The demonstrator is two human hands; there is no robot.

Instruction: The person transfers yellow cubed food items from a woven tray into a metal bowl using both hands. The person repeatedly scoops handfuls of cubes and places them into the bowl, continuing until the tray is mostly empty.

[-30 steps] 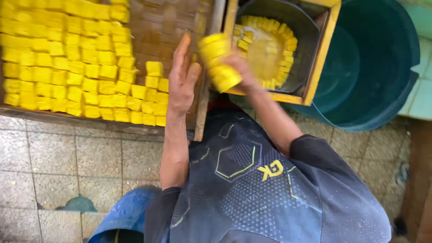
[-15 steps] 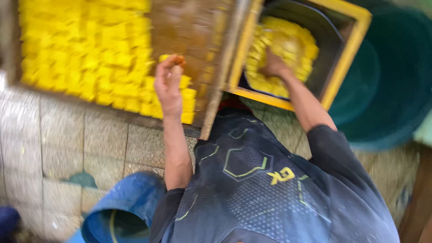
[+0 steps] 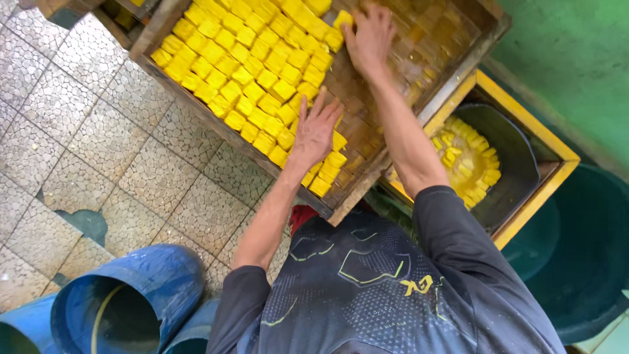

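- The left hand [image 3: 317, 128] lies flat, fingers spread wide, on the yellow blocks [image 3: 249, 72] at the near edge of the wooden tray [image 3: 419, 59].
- The right hand [image 3: 369, 36] presses down further up the tray, fingers loosely spread, touching one block at the rows' end.
- A black tub [image 3: 504, 151] of more blocks sits in a yellow frame [image 3: 544, 147] just right.
- Blue barrels [image 3: 131, 295] stand on the tiled floor [image 3: 85, 144].

Blue plastic barrel [image 3: 128, 301], open-topped, lower left, with a second blue barrel [image 3: 16, 331] cut off at the corner beside it. Pebbled grey floor tiles [image 3: 85, 151], one patch broken. Large dark green tub [image 3: 583, 262], right edge. Green painted wall [image 3: 576, 59], upper right. Dark patterned shirt [image 3: 367, 282], bottom centre.
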